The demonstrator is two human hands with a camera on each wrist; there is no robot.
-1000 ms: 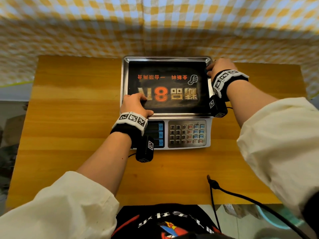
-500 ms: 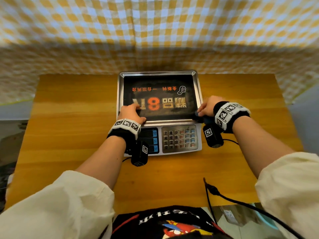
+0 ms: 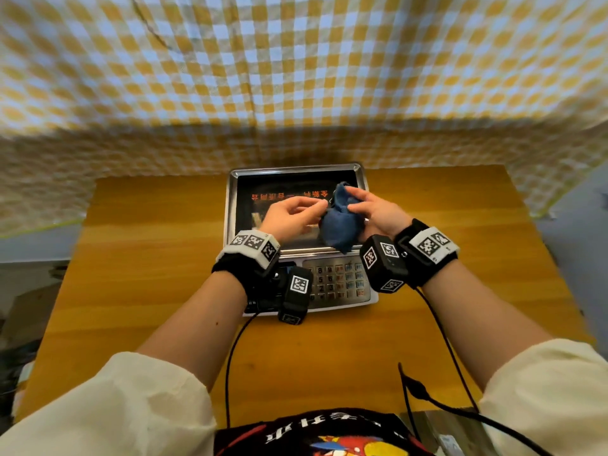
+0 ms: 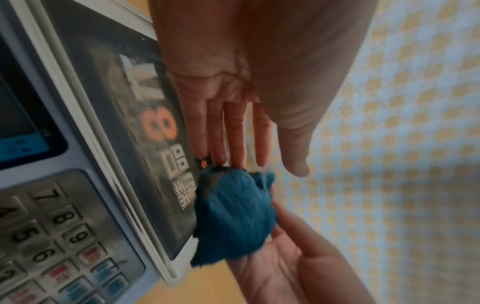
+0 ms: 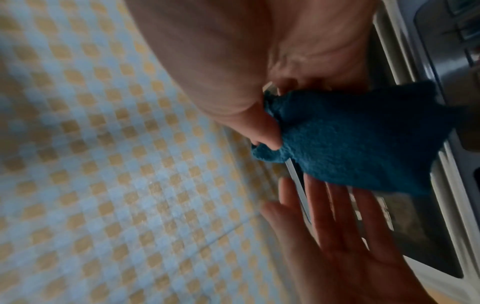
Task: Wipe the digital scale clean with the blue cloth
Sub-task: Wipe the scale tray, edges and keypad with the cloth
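Observation:
The digital scale (image 3: 296, 177) stands at the back middle of the wooden table, with a steel-rimmed dark platter (image 4: 109, 82) and a keypad (image 3: 339, 281) at its near side. Above the platter my right hand (image 3: 353, 200) holds the bunched blue cloth (image 3: 340, 225), the thumb pinching it against the fingers (image 5: 259, 131). The blue cloth (image 4: 233, 211) hangs clear of the platter. My left hand (image 3: 316, 205) is beside it with straight fingers (image 4: 233, 133), their tips touching the cloth's top; its thumb stands apart. In the right wrist view the cloth (image 5: 363, 144) hangs above the left palm (image 5: 350, 236).
The wooden table (image 3: 131, 258) has bare room to the left and right of the scale. A yellow and white checked cloth (image 3: 296, 77) hangs behind it. Black cables (image 3: 230, 357) run from the wrist cameras across the table's near edge.
Both hands have left the platter and met above its middle. The right hand has lifted the cloth off the platter's right edge; the left has let go of the front left corner.

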